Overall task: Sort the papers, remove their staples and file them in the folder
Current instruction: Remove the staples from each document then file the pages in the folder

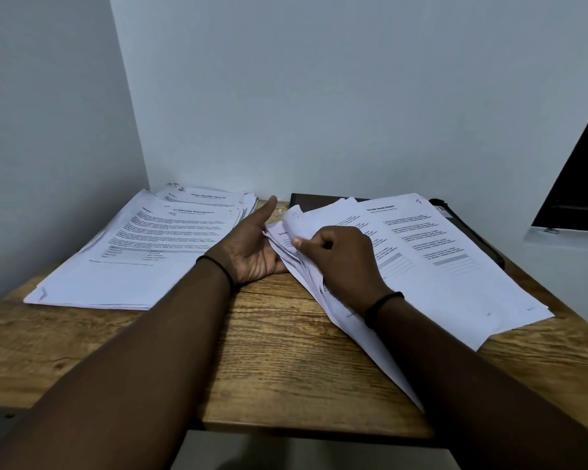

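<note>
On the wooden table lie two spreads of printed white papers. The left pile is fanned out toward the wall corner. The right pile lies partly over a dark folder at the back right. My right hand pinches the lifted upper corner of several sheets at the right pile's left edge. My left hand lies palm up beside that edge, thumb raised, its fingers tucked under the sheets. I see no staple or staple remover.
Walls close in the table at the back and left. A dark window with a white sill sits at the right. The table's front edge runs close to me, with bare wood between the two piles.
</note>
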Action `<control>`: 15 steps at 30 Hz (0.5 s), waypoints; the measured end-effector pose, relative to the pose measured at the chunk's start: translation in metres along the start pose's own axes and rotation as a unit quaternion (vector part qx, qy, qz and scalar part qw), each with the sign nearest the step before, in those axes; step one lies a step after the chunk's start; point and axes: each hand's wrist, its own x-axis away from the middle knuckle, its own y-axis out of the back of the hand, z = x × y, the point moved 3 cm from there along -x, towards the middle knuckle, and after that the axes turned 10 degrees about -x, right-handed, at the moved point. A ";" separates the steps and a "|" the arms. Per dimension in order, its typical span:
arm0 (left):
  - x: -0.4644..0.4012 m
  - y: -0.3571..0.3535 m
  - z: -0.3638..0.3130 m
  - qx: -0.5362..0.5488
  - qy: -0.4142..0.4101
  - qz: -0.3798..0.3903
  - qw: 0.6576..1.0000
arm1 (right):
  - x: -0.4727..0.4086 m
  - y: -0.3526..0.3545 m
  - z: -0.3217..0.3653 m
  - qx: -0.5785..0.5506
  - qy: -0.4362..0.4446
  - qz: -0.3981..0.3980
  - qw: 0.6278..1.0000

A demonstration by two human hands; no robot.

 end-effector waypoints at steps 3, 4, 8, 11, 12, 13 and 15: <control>-0.002 0.001 0.000 -0.002 0.006 0.010 1.000 | -0.002 0.004 -0.001 0.004 -0.022 -0.048 0.999; -0.001 0.000 -0.001 -0.003 0.005 0.007 1.000 | -0.002 0.005 -0.002 -0.005 -0.036 -0.065 0.997; -0.002 0.000 -0.001 -0.020 0.001 -0.010 1.000 | -0.002 0.008 0.005 0.010 0.002 -0.076 0.997; -0.004 0.002 0.000 -0.032 0.001 -0.016 0.999 | -0.002 0.004 0.006 0.046 0.013 -0.040 0.998; -0.004 0.003 0.000 -0.034 0.001 -0.019 0.999 | -0.002 0.002 0.007 0.055 0.016 -0.020 0.998; -0.004 0.003 0.000 -0.035 -0.001 -0.021 0.999 | -0.002 0.000 0.008 0.072 0.021 0.000 0.997; -0.004 0.004 0.000 -0.043 -0.003 -0.022 0.999 | 0.000 -0.005 0.010 0.125 0.024 0.041 0.991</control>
